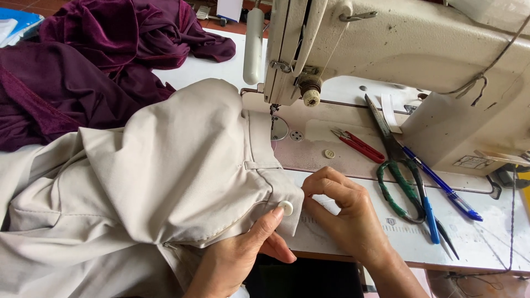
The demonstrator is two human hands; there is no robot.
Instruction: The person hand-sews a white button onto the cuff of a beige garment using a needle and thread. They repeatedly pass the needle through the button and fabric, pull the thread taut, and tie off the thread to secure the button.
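Beige trousers (165, 165) lie over the sewing table, with the waistband running toward the needle area. My left hand (243, 254) holds the waistband end from below, its thumb pressing a small white button (285, 207) against the cloth. My right hand (345, 212) is curled right next to it, with fingertips pinched at the edge of the waistband beside the button. I cannot tell whether it holds a needle or thread.
A cream sewing machine (397, 49) stands at the back right. On its bed lie green-handled scissors (400, 182), red thread snips (359, 144), two blue pens (441, 185) and a loose button (329, 154). Purple velvet cloth (83, 66) is heaped at the back left.
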